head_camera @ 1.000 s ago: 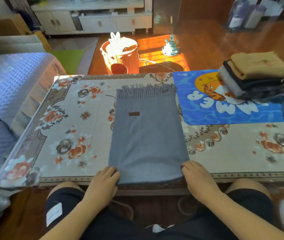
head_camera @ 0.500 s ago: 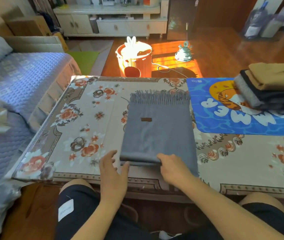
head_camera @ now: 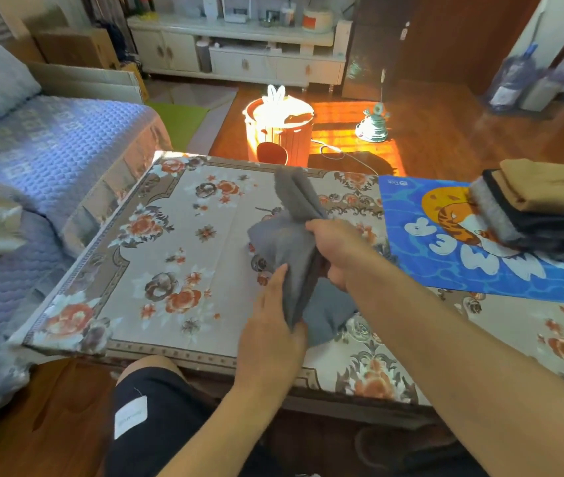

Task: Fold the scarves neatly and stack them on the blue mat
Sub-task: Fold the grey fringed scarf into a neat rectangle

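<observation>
Left hand [head_camera: 275, 333] grips the near edge of the grey scarf [head_camera: 289, 249]; right hand [head_camera: 337, 251] pinches its middle, lifted off the table [head_camera: 177, 259]. Far end flops loose, blurred. Risk: folds slip apart in transit. Stack [head_camera: 542, 208] overhangs the blue mat [head_camera: 421, 253]; added scarf may topple it.

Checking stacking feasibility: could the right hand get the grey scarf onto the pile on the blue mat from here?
Probably yes: the right hand grips the grey scarf, and nothing stands between it and the pile on the blue mat.
</observation>
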`<state>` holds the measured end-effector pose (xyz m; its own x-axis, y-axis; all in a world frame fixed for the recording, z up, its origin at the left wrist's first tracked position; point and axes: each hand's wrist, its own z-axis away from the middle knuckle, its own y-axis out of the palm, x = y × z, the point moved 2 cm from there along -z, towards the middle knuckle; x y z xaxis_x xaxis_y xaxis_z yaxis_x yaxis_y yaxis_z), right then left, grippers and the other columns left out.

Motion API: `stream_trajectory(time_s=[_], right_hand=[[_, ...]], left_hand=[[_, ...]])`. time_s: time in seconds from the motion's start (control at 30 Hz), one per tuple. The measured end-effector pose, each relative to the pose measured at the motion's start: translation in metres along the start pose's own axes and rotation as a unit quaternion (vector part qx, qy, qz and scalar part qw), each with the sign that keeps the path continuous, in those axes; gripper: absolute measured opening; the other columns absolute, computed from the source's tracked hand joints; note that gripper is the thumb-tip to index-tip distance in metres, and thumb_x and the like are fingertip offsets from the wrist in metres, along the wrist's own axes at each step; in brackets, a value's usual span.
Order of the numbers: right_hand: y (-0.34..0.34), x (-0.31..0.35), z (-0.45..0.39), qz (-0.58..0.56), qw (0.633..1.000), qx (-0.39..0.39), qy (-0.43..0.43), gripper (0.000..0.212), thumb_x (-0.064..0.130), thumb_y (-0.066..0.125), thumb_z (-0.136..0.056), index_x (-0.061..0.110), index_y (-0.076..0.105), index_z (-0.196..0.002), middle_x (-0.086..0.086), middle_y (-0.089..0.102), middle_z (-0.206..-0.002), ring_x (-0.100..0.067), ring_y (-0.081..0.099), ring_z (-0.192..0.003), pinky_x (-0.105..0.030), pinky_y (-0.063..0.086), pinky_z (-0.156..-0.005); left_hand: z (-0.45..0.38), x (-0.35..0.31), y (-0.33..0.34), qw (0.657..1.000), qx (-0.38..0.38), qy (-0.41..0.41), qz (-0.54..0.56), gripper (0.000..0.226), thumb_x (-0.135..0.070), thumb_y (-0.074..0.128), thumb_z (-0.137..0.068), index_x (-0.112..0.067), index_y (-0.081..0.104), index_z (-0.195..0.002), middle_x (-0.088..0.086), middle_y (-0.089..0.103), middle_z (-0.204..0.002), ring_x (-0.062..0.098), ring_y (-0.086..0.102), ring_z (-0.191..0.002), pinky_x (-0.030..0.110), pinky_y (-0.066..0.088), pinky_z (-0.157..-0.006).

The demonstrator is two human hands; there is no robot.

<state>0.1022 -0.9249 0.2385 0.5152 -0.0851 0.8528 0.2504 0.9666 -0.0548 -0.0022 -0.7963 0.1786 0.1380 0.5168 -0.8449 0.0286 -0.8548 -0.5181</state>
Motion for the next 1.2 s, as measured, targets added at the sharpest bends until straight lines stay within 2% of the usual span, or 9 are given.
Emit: stream_trajectory(time_s=[0.1,0.2,0.37,0.47,0.67,0.77,0.9,0.97,1.2], right_hand=[[-0.031,-0.005,-0.010,-0.033,0.998,-0.048,0.030,0.008,0.003,0.058,-0.089,0.011,0.058,-0.087,-0.009,0.062,-0.078,-0.022,0.061,-0.068,-0.030,0.054,-0.056],[-0.062,-0.012,-0.020,-0.056,0.990,-0.039,0.123,0.005,0.009,0.064,-0.091,0.011,0.060,-0.093,-0.007,0.066,-0.081,-0.022,0.063,-0.072,-0.034,0.054,-0.062],[-0.058,0.040,-0.046,-0.078,0.996,-0.026,0.044,0.002,0.011,0.055,-0.101,0.011,0.055,-0.103,-0.011,0.064,-0.100,-0.023,0.065,-0.079,-0.041,0.060,-0.059],[0.000,0.096,-0.047,-0.050,0.997,0.060,-0.026,0.007,0.012,0.048,-0.105,0.015,0.055,-0.105,-0.010,0.065,-0.093,-0.019,0.069,-0.057,-0.032,0.054,-0.038],[0.108,0.197,-0.017,-0.139,0.968,0.193,-0.082,0.016,0.013,0.043,-0.107,0.013,0.052,-0.094,-0.011,0.062,-0.088,-0.024,0.064,-0.070,-0.043,0.055,-0.044],[0.115,0.239,0.007,-0.175,0.952,0.226,-0.108,0.014,0.014,0.044,-0.106,0.009,0.055,-0.098,-0.013,0.063,-0.085,-0.026,0.067,-0.066,-0.044,0.055,-0.045],[0.075,0.245,0.011,-0.159,0.961,0.203,-0.103,0.018,0.014,0.048,-0.105,0.007,0.057,-0.091,-0.010,0.067,-0.071,-0.022,0.067,-0.062,-0.035,0.057,-0.044],[0.042,0.222,-0.004,-0.128,0.975,0.163,-0.084,0.015,0.014,0.051,-0.103,0.009,0.058,-0.091,-0.008,0.067,-0.074,-0.019,0.067,-0.067,-0.034,0.061,-0.054],[-0.102,0.058,-0.094,-0.070,0.997,0.019,0.002,0.011,0.018,0.051,-0.103,0.018,0.059,-0.095,0.001,0.067,-0.052,-0.011,0.065,-0.042,-0.027,0.053,-0.039]], left_hand=[[-0.010,0.002,-0.021,0.979,0.041,0.170,-0.106,0.056,0.002,0.066,-0.081,-0.022,0.063,-0.131,-0.004,0.066,-0.105,0.018,0.064,-0.089,0.030,0.054,-0.070],[-0.011,-0.004,-0.032,0.931,0.139,0.291,-0.172,0.048,-0.003,0.068,-0.077,-0.021,0.067,-0.122,-0.005,0.062,-0.098,0.018,0.061,-0.080,0.030,0.051,-0.062],[-0.068,0.007,-0.092,0.973,-0.017,0.153,-0.171,0.039,0.004,0.066,-0.080,-0.017,0.068,-0.112,0.001,0.059,-0.104,0.013,0.050,-0.086,0.021,0.043,-0.073],[-0.105,0.015,-0.147,0.973,-0.127,0.070,-0.178,0.038,0.007,0.063,-0.075,-0.013,0.069,-0.107,0.007,0.066,-0.104,0.019,0.053,-0.092,0.030,0.040,-0.082],[-0.132,-0.024,-0.277,0.941,-0.277,0.081,-0.176,0.016,-0.009,0.060,-0.079,-0.016,0.072,-0.088,0.002,0.062,-0.082,0.022,0.061,-0.084,0.029,0.041,-0.074],[-0.125,-0.084,-0.319,0.954,-0.213,0.130,-0.165,0.038,0.002,0.062,-0.083,-0.034,0.063,-0.072,-0.009,0.058,-0.065,-0.005,0.054,-0.063,0.008,0.035,-0.058],[-0.105,-0.145,-0.302,0.976,-0.051,0.135,-0.164,0.024,-0.018,0.054,-0.070,-0.038,0.067,-0.068,-0.018,0.055,-0.057,-0.001,0.049,-0.055,0.009,0.034,-0.051],[-0.103,-0.152,-0.265,0.971,0.027,0.119,-0.204,0.009,-0.024,0.056,-0.070,-0.023,0.065,-0.071,-0.010,0.055,-0.061,0.003,0.046,-0.056,0.016,0.034,-0.052],[-0.058,-0.089,-0.015,0.949,0.227,-0.003,-0.217,0.013,-0.016,0.064,-0.084,-0.008,0.059,-0.092,0.012,0.059,-0.080,0.028,0.056,-0.069,0.043,0.048,-0.061]])
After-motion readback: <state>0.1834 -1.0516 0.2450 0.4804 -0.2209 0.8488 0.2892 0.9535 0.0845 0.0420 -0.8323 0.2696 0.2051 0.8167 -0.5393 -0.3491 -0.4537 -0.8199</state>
